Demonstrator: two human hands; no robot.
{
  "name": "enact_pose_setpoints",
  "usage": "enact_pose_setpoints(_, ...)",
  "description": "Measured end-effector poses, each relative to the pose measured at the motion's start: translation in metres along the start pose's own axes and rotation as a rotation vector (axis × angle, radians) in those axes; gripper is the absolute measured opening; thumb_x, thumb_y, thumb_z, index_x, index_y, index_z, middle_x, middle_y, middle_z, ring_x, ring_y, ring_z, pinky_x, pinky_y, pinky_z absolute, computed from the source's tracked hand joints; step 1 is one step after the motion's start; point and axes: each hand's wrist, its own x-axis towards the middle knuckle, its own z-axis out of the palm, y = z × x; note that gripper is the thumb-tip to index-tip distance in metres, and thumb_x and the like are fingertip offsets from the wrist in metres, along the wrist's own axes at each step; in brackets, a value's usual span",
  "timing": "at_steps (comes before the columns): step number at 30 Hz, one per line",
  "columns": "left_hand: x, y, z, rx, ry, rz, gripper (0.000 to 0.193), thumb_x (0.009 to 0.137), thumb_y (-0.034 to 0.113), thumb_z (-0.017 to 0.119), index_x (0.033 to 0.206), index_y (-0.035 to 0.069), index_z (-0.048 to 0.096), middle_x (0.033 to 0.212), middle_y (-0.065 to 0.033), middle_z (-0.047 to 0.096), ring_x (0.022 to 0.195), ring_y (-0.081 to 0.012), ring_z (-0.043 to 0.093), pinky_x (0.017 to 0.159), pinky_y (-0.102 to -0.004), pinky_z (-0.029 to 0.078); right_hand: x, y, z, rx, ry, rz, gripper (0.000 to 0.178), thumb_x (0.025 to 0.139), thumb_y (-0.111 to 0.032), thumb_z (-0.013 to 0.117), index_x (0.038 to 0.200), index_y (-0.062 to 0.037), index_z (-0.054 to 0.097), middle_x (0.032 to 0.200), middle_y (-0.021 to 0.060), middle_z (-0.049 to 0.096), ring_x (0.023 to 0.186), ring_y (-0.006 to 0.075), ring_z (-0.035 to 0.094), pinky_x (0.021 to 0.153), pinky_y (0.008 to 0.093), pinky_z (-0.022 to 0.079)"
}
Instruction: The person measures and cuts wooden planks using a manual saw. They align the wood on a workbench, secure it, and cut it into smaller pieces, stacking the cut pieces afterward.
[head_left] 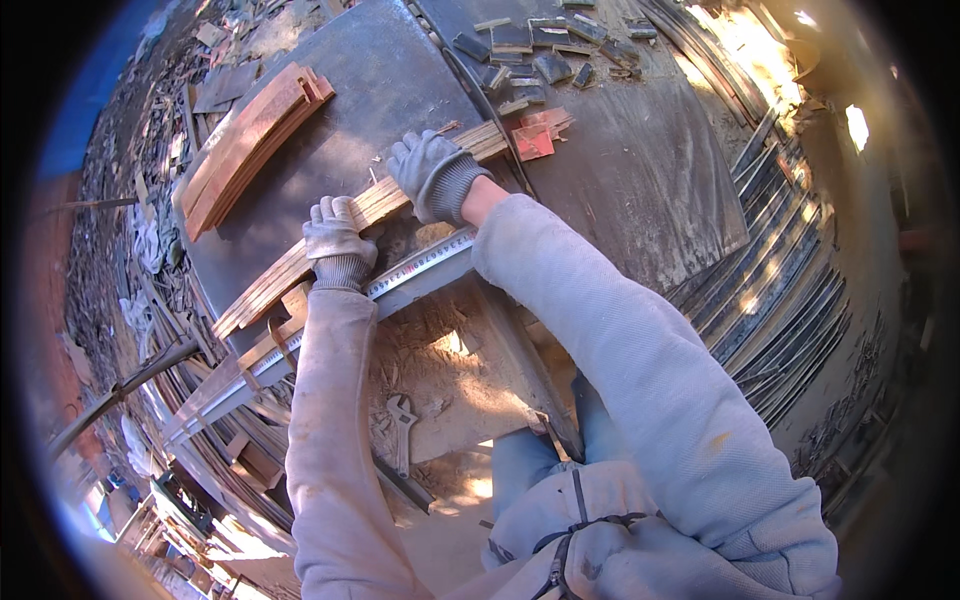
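A bundle of long, narrow plywood strips lies slantwise across the near part of a dark metal tabletop. My left hand, in a grey knit-cuffed glove, grips the bundle around its middle. Farther right, my gloved right hand is closed over the same strips, nearer their far end. Both sets of fingers reach over the bundle's far side, so their tips are partly hidden. Just on my side of the strips runs a metal rail with a measuring scale, apart from the hands and passing behind my left forearm.
Curved reddish boards are stacked at the tabletop's left. Dark offcut blocks and a red piece lie right of a dividing gap. An adjustable wrench rests on a dusty lower surface. Long slats are piled at right.
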Motion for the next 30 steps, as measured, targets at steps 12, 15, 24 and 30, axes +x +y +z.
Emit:
enact_pose_setpoints(12,-0.016,0.01,-0.008,-0.061,-0.238,0.01,0.06,0.073,0.024,0.079,0.127,0.009,0.058,0.125,-0.0125,0.058,0.121,-0.0314,0.056,0.102,-0.0435,0.045,-0.009,-0.001,-0.004,0.12,-0.246,-0.027,0.036,0.085,-0.029,0.073,0.114,-0.0069,0.069,0.118,0.0141,0.066,0.113,0.0292,0.062,0.093,0.0425,0.052)
enact_pose_setpoints(15,-0.001,0.002,-0.006,-0.069,-0.135,0.019,0.069,0.071,0.028,0.083,0.132,0.01,0.055,0.122,-0.0107,0.057,0.122,-0.0308,0.055,0.106,-0.0427,0.042,0.008,0.001,0.004,0.054,-0.083,-0.018,0.04,0.082,-0.03,0.075,0.115,-0.0066,0.068,0.119,0.0135,0.066,0.113,0.0287,0.061,0.093,0.0419,0.052)
enact_pose_setpoints(24,-0.078,0.057,-0.06,-1.195,0.602,-0.907,0.11,0.084,0.053,0.089,0.158,-0.005,0.031,0.156,-0.0279,0.04,0.146,-0.0407,0.044,0.125,-0.0495,0.037,0.003,0.036,-0.042,0.351,-0.46,0.097,0.072,0.076,-0.063,0.085,0.111,-0.0021,0.071,0.114,0.0179,0.068,0.11,0.0337,0.067,0.097,0.0434,0.055)
enact_pose_setpoints(30,-0.079,0.141,-0.185,-2.268,0.312,-1.185,0.101,0.089,0.074,0.072,0.149,-0.002,0.043,0.129,-0.0151,0.062,0.12,-0.0277,0.063,0.107,-0.0451,0.054,-0.079,0.052,-0.206,0.65,-0.589,0.325,0.087,0.068,-0.073,0.085,0.115,-0.0018,0.072,0.114,0.0209,0.07,0.112,0.0358,0.07,0.097,0.044,0.056)
